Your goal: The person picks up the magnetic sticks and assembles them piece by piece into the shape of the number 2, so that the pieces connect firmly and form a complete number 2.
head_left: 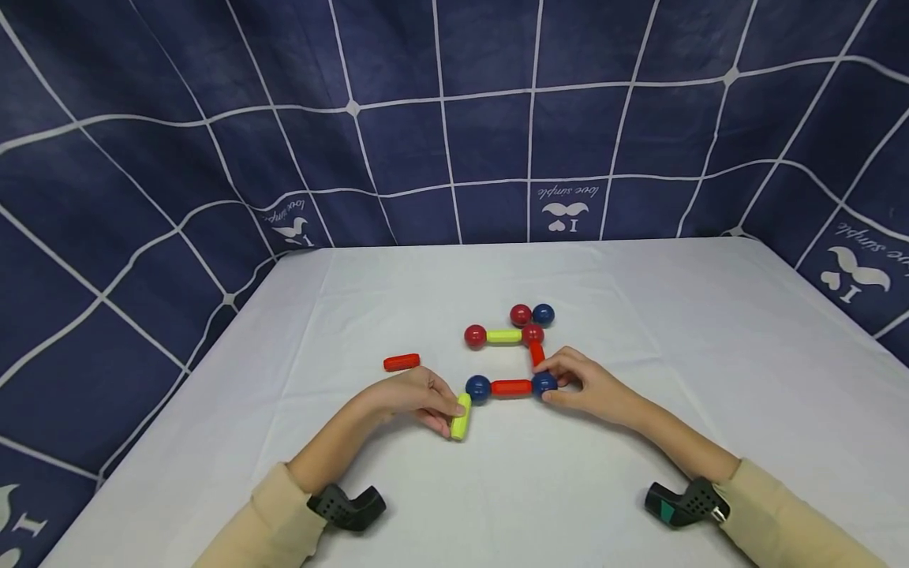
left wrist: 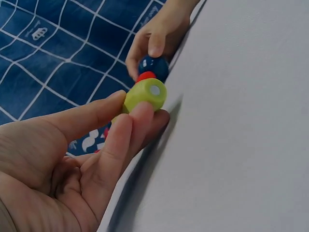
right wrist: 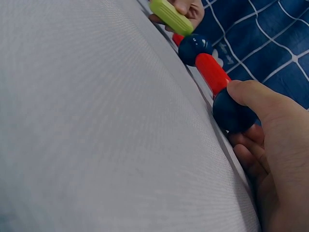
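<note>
My left hand point(head_left: 419, 398) pinches a yellow-green rod point(head_left: 460, 418) between thumb and fingers. The rod's far end is right at a blue ball point(head_left: 478, 388); a pale disc shows in its near end in the left wrist view. My right hand point(head_left: 592, 386) grips a second blue ball point(head_left: 544, 384) at the right end of a red rod point(head_left: 511, 387), which joins the two blue balls. From the gripped ball another red rod point(head_left: 536, 353) runs back to a red ball point(head_left: 533, 334). A yellow-green rod point(head_left: 504, 336) links that one to another red ball point(head_left: 475, 336).
Behind the joined pieces sit a loose red ball point(head_left: 521, 315) and a blue ball point(head_left: 543, 314), side by side. A loose red rod point(head_left: 402, 362) lies beyond my left hand. White cloth point(head_left: 639, 308) covers the table, and a dark blue checked curtain point(head_left: 398, 150) surrounds it.
</note>
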{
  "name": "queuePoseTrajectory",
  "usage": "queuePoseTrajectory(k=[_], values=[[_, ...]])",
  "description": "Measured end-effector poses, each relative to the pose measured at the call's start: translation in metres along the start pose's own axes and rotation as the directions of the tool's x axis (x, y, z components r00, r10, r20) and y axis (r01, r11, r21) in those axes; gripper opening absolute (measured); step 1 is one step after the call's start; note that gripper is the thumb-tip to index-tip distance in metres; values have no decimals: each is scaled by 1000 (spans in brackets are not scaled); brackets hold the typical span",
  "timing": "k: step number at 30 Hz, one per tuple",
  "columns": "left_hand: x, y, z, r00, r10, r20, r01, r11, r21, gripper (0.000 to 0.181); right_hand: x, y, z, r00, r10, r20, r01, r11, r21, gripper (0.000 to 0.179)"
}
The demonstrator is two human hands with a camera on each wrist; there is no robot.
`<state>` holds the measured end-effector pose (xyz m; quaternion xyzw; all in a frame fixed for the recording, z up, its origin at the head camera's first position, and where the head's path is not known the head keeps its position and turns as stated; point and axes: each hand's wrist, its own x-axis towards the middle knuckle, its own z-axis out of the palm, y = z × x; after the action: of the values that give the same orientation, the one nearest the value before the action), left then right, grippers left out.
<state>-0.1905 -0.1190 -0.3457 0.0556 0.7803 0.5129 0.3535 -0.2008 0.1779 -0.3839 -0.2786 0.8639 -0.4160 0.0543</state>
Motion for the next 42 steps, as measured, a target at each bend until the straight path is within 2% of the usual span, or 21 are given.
queuePoseTrajectory(k=[5,13,16,19,23,25,27,29,30,33,34,35,36,37,40,42], values=[[1,0,9,999,6,45,-5,1000,-19,21,0,0,0,1000,-4,-1,4,1000,8,32],[3,-1,20,1000,-10,13,11,997,-81,22,0,0,1,1000,-13,4,13,1000,10,31],[3,-1,23,1000,4,3,-3,996,-85,21,0,0,1,1000,-17,3,17,1000,6,31],[3,-2,25,1000,30,9,-29,998,-55,20,0,1,1,1000,-17,1,17,1000,0,31],[3,-2,25,998,63,20,-64,997,34,22,0,1,1,1000,-17,-1,17,1000,0,32],[2,-1,24,997,74,-2,-74,994,87,26,1,1,1,1000,-16,-2,16,1000,1,32],[3,0,24,994,94,-63,-84,987,135,32,0,0,1,1000,-12,-5,12,1000,2,32],[5,2,23,975,131,-178,-96,977,190,39,0,-1,0,1000,-8,-8,8,1000,2,32],[6,3,22,956,158,-248,-105,971,215,41,0,-1,0,1000,-8,-9,8,1000,1,33],[12,5,21,869,255,-425,-151,953,262,41,0,-1,0,1000,-8,-15,8,1000,2,33],[14,5,21,846,284,-451,-168,945,280,39,0,0,0,1000,-8,-15,8,1000,3,33],[17,5,21,836,305,-456,-185,939,290,37,-1,0,0,1000,-6,-15,6,1000,5,33],[19,4,21,837,323,-442,-202,932,300,35,-1,1,0,1000,-5,-14,6,1000,7,33],[22,3,20,846,339,-411,-221,926,307,33,-1,1,0,1000,-6,-15,6,1000,8,32],[27,1,19,893,361,-268,-261,902,344,32,-1,3,0,1000,1,-5,-1,1000,14,32],[28,1,18,909,373,-186,-289,885,366,30,-1,3,0,1000,2,4,-2,1000,17,33]])
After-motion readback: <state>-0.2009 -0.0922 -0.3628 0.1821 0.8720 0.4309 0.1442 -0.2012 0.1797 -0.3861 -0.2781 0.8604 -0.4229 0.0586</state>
